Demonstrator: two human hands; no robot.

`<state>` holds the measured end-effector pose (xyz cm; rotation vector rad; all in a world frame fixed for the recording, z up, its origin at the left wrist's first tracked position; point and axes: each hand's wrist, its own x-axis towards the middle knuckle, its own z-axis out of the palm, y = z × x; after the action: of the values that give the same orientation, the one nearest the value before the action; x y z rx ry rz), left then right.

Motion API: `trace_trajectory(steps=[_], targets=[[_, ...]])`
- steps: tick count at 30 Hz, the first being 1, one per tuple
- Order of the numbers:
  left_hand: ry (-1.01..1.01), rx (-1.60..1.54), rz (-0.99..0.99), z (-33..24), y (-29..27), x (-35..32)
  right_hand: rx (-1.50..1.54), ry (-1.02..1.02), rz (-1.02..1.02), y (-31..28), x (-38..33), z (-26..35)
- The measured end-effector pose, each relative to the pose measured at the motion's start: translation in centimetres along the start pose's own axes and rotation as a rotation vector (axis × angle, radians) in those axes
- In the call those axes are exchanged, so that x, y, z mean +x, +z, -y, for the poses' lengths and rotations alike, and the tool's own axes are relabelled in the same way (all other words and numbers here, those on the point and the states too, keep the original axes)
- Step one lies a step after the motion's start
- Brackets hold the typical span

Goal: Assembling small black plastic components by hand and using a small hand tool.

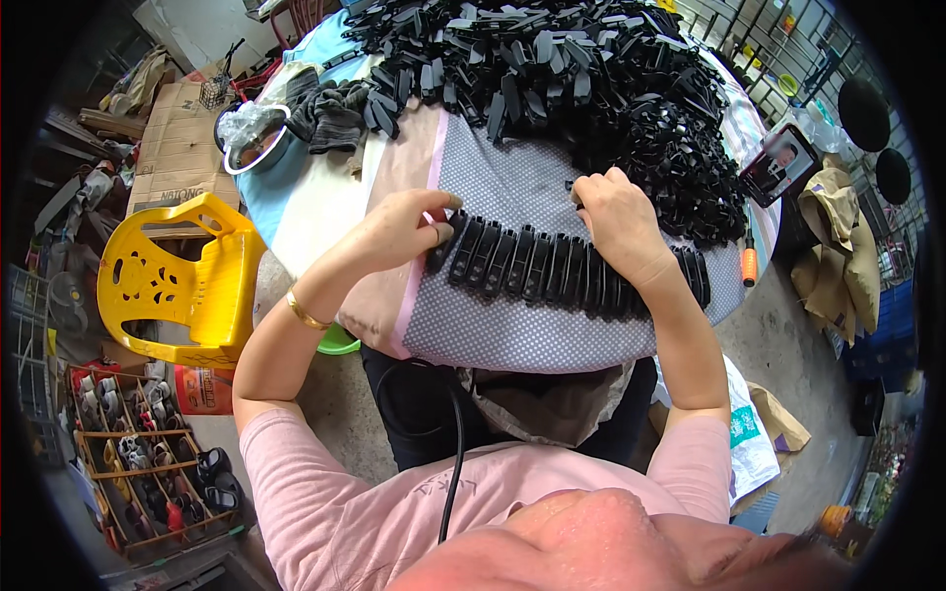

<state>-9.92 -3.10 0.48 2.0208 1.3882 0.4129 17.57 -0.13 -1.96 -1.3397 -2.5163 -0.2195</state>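
A row of long black plastic parts [527, 264] lies side by side across the near half of the cloth-covered table. At its left end, my left hand [409, 229] has thumb and fingers closed on a black plastic part [439, 246], which leans beside the others. My right hand [623, 219] is above the right half of the row. Its fingers are pinched together, and a small black piece [571, 185] shows at their tips. My right wrist and hand hide some of the parts below.
A large heap of black plastic parts [537, 59] covers the table's far side. Left stand dark gloves [330, 110], a white bowl [258, 148] and a yellow chair [177, 281]. A propped phone [780, 165] and an orange-handled tool [749, 262] are at right.
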Motion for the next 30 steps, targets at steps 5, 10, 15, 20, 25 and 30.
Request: trace_trajectory(steps=[5,10,15,20,25,30], targets=[[-0.063,-0.126,0.024,-0.6,0.2,-0.2,0.246,0.044,-0.087,-0.9,-0.3,0.4],[0.071,0.122,-0.156,0.8,-1.4,4.4,0.563,-0.007,-0.259,-1.6,0.0,0.6],[-0.036,0.239,-0.400,0.2,-0.2,13.1,0.614,-0.049,-0.286,-1.7,0.0,0.8],[-0.134,0.155,-0.425,0.1,0.3,14.8,0.657,0.039,-0.355,-1.7,-0.2,0.3],[-0.042,-0.617,-0.351,0.9,0.6,12.3,0.754,0.116,-0.401,-1.8,-0.3,0.0],[0.039,-0.913,-0.083,-2.6,0.7,7.8,0.757,-0.025,-0.536,-2.2,0.1,0.8]])
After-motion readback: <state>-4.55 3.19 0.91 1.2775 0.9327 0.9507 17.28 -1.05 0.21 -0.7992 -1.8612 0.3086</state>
